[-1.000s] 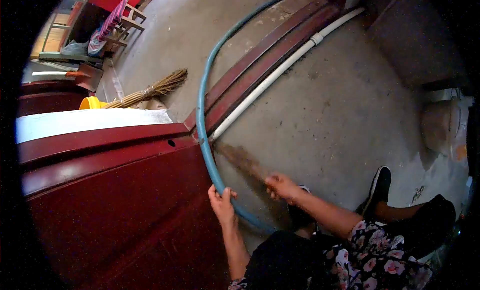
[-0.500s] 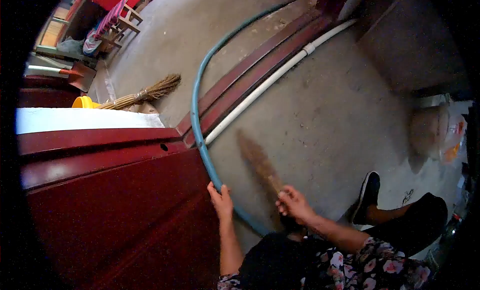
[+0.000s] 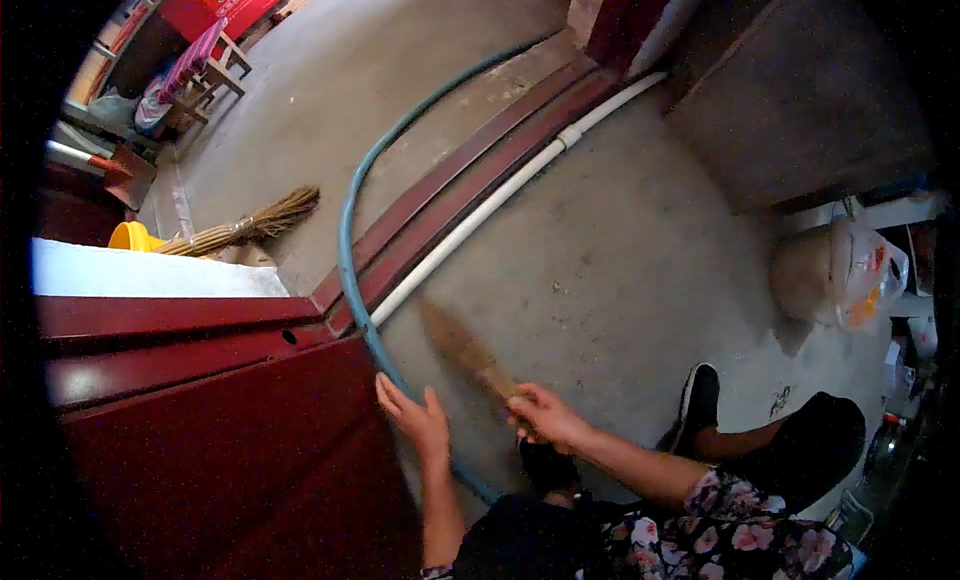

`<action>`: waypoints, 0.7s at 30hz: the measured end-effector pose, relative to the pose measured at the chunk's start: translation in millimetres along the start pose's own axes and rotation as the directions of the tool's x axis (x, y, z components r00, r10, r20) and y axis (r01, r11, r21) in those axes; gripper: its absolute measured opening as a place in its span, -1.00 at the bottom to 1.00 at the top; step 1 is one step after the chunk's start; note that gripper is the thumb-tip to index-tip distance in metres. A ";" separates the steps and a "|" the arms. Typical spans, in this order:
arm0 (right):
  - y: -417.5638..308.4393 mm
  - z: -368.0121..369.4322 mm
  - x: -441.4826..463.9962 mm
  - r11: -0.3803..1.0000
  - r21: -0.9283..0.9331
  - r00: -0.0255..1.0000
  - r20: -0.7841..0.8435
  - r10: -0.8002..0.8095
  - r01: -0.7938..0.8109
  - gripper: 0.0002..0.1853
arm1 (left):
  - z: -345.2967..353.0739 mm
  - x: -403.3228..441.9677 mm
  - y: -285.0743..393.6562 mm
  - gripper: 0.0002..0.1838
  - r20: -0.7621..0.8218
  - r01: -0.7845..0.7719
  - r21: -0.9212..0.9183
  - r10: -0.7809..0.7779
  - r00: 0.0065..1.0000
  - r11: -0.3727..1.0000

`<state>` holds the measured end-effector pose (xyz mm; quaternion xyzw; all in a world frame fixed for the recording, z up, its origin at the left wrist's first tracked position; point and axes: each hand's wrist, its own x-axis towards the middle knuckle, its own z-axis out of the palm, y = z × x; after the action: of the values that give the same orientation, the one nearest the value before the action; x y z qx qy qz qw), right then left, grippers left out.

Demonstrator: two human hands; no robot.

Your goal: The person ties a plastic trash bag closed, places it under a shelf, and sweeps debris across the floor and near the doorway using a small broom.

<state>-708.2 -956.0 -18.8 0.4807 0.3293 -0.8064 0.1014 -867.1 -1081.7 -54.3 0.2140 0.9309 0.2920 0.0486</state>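
My left hand is at the blue-grey hose, which runs between my thumb and fingers. The hose passes beneath my palm and shows again lower down near my clothes. In my right hand is the handle of a small hand broom, my fingers wrapped round it. Its brown head is blurred and points up and left, low over the concrete floor. A white pipe lies along the dark red door sill, and the hose curves across both.
A dark red door panel stands at the left. Beyond the sill lie a straw broom, a yellow container, a shovel and a stool. To the right are a bucket and my shoe.
The view has shifted, so the scene sits further left. My left hand stays at the hose, and my right hand still grips the hand broom, its head blurred in both frames.
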 end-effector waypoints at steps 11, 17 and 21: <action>-99.1 -130.2 55.6 0.975 0.149 0.965 -0.230 -0.128 0.165 -0.81 | 28.1 84.0 47.0 -0.16 0.007 -0.295 0.121 0.296 0.955 0.948; -66.3 -110.5 18.4 0.879 0.357 0.925 -0.321 -0.202 0.316 -0.86 | 50.5 77.8 56.3 -0.17 0.083 -0.375 0.090 0.368 0.926 0.923; -43.8 -87.6 -17.1 0.927 0.313 0.965 -0.221 -0.141 0.207 -0.85 | 55.3 88.0 55.4 -0.22 0.057 -0.369 0.073 0.365 0.929 0.927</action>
<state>-658.3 -870.2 -13.5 0.5362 0.2381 -0.8052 -0.0864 -914.2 -974.4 -65.5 0.3922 0.8844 0.2529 0.0040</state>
